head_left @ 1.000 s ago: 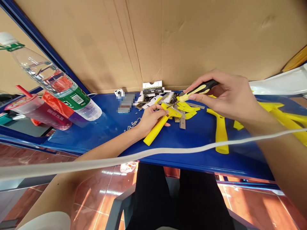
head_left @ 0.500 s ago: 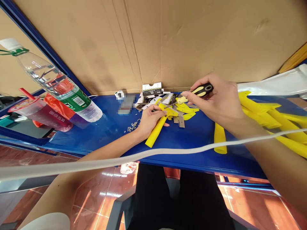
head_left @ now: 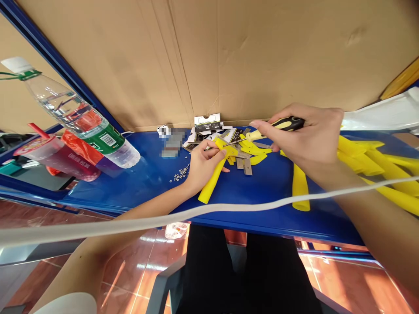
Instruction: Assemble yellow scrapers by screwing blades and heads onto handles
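My left hand (head_left: 201, 170) is closed round a yellow plastic handle (head_left: 210, 186), which slants over the table with its round end toward me. In my right hand (head_left: 316, 137) is a screwdriver (head_left: 288, 124) with a cream and black grip. Its thin shaft points left, and the tip meets the head of the handle near my left fingertips; the exact contact is too small to make out. Small yellow plates (head_left: 258, 158) and flat metal blades (head_left: 245, 167) lie just right of the handle. Tiny screws and nuts (head_left: 180, 174) are scattered left of my left hand.
Small boxes (head_left: 207, 123) stand against the cardboard (head_left: 278, 56) behind. A water bottle (head_left: 111, 139) and a drink cup (head_left: 70, 161) are at left. More yellow handles (head_left: 386, 168) lie at right on the blue table (head_left: 262, 196). A white cable (head_left: 229, 206) crosses in front.
My right hand has shifted slightly to the right with the screwdriver, whose grip now lies flatter. My left hand and the yellow handle stay almost in place.
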Motion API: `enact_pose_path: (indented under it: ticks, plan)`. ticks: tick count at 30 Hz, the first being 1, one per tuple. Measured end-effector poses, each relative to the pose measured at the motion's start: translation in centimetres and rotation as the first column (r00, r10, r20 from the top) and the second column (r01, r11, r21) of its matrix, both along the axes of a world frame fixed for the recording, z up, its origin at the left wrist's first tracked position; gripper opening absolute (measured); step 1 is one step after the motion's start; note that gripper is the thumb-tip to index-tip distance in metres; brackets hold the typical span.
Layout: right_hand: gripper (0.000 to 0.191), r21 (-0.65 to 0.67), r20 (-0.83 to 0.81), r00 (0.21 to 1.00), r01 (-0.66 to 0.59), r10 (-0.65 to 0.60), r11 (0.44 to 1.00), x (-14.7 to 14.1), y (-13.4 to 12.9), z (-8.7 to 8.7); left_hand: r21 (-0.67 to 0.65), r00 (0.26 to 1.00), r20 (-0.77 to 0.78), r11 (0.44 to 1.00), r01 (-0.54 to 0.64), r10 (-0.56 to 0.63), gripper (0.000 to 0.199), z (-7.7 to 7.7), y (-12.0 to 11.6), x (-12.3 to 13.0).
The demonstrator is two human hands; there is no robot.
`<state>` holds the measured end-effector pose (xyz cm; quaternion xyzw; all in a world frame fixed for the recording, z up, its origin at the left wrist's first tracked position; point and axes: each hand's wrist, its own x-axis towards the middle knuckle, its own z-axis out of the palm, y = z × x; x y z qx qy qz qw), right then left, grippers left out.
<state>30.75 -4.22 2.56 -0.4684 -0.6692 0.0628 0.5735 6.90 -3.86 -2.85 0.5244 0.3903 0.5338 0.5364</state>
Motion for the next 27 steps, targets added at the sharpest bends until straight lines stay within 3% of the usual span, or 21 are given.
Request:
enact_pose_path:
  ticks: [3, 6, 10, 13, 15, 18, 21, 27]
  plan:
    - [0.044, -0.005, -0.109, 0.994, 0.028, -0.028, 1.0, -0.3, 0.4, -0.2, 0.084, 0.999, 0.019, 0.995, -0.047, 0.046, 0.048, 0.2, -0.1, 0.0]
    - [0.043, 0.025, -0.106, 0.994, 0.036, -0.033, 0.999, -0.3, 0.8, -0.5, 0.112, 0.997, 0.015, 0.99, -0.08, 0.079, 0.05, 0.4, 0.3, -0.2]
    - [0.039, 0.005, 0.061, 0.998, -0.028, 0.028, 1.0, 0.1, 1.2, -0.9, 0.151, 0.992, 0.063, 0.981, -0.121, 0.113, 0.054, 1.0, 1.1, -0.8]
    - [0.032, -0.031, 0.262, 0.956, -0.13, 0.134, 0.991, 0.3, 1.4, -1.0, 0.18, 0.985, 0.127, 0.974, -0.137, 0.115, 0.054, 1.6, 1.5, -1.3]
    - [0.029, -0.043, 0.311, 0.934, -0.171, 0.176, 0.984, 0.1, 1.5, -1.0, 0.175, 0.984, 0.142, 0.976, -0.13, 0.105, 0.053, 2.0, 1.7, -1.6]
    - [0.033, -0.06, 0.2, 0.965, -0.164, 0.172, 0.985, -0.2, 1.3, -0.7, 0.168, 0.979, 0.172, 0.976, -0.142, 0.112, 0.052, 2.4, 2.1, -2.0]
    - [0.048, -0.124, 0.0, 0.983, -0.182, 0.183, 0.976, -0.3, 1.2, -0.5, 0.161, 0.962, 0.234, 0.97, -0.179, 0.139, 0.052, 2.8, 2.5, -2.4]
    - [0.068, -0.258, -0.408, 0.848, -0.462, 0.337, 0.849, -1.2, 1.6, -1.4, 0.133, 0.954, 0.272, 0.977, -0.168, 0.127, 0.057, 3.4, 2.9, -2.9]
